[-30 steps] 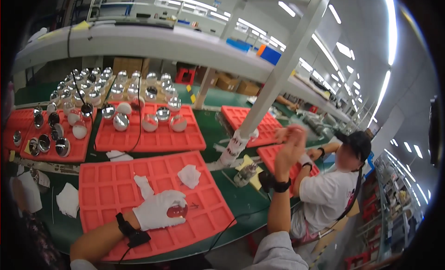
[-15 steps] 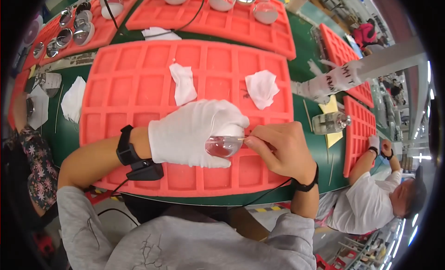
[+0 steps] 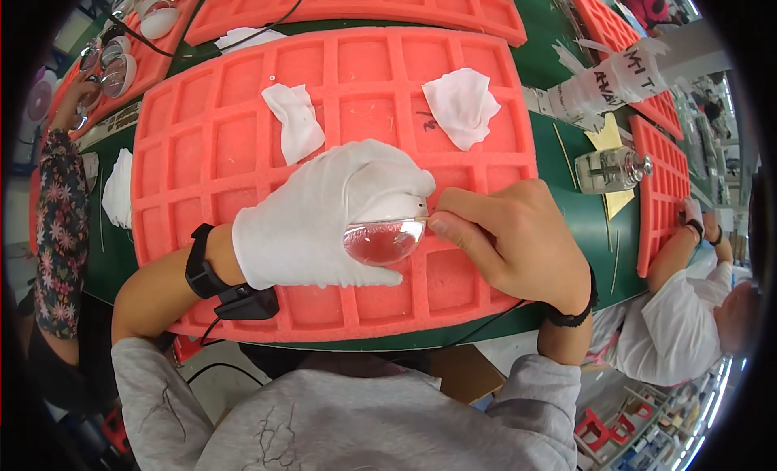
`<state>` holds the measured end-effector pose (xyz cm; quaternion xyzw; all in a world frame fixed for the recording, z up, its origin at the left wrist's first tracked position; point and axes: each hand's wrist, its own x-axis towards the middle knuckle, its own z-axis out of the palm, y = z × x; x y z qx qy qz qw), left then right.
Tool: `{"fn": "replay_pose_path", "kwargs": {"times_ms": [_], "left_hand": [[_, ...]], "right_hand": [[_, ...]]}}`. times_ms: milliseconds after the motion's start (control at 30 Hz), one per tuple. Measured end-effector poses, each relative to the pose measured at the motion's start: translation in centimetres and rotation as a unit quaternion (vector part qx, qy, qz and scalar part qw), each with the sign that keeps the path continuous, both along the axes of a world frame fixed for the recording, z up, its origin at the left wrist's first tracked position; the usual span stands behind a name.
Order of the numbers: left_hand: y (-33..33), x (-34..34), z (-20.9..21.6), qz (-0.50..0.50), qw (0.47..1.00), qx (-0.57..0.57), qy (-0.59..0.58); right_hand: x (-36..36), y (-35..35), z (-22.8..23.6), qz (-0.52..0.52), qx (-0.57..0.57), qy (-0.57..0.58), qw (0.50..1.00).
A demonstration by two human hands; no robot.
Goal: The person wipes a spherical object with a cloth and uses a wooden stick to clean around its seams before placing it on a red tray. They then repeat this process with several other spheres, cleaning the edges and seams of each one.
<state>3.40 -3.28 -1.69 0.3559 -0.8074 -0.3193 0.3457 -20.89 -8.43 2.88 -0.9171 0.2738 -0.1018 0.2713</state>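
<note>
My left hand (image 3: 324,216), in a white glove, grips a clear rounded dome-shaped part (image 3: 384,240) just above a red foam tray (image 3: 227,147) with square pockets. My bare right hand (image 3: 518,240) pinches a thin wooden stick (image 3: 422,219) whose tip touches the dome's upper right edge. Both hands meet over the tray's front right part. A black strap sits on each wrist.
Two crumpled white cloths (image 3: 293,119) (image 3: 463,105) lie on the tray. A small clear bottle (image 3: 611,169) and yellow paper stand on the green table (image 3: 562,159) at right. More red trays lie behind and right. A person in white (image 3: 688,325) sits right; a floral sleeve (image 3: 58,228) left.
My head has tilted down and closer, so the tray and hands fill the view. My right hand came down from the air to the dome held in my left hand.
</note>
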Motion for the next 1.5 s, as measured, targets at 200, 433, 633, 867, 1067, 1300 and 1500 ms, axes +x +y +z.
{"fn": "replay_pose_path", "kwargs": {"times_ms": [200, 433, 633, 867, 1067, 1300, 1500], "left_hand": [[0.1, -0.7, -0.6, 0.004, 1.0, -0.002, -0.014], [0.5, -0.6, -1.0, 0.026, 1.0, -0.014, -0.007], [0.5, -0.6, -1.1, 0.038, 0.997, -0.039, -0.05], [0.3, -0.6, -0.9, 0.037, 0.997, -0.053, -0.05], [0.4, -0.7, -1.1, 0.047, 0.995, -0.061, -0.067], [0.6, -0.5, -0.6, 0.042, 0.996, -0.043, -0.066], [0.6, -0.5, -0.9, 0.043, 0.999, -0.013, -0.025]], "right_hand": [[0.0, 0.2, -0.2, -0.007, 0.089, -0.021, 0.996], [0.7, 0.7, 0.9, -0.037, 0.167, 0.013, 0.985], [0.9, 0.3, 0.7, -0.02, 0.194, -0.004, 0.981], [1.0, 0.3, 0.4, -0.02, 0.207, -0.018, 0.978], [1.0, 0.0, 0.0, -0.023, 0.228, -0.035, 0.973], [1.0, -0.5, -0.1, -0.009, 0.256, -0.036, 0.966], [1.1, -0.7, 0.0, -0.013, 0.262, -0.026, 0.965]]}}
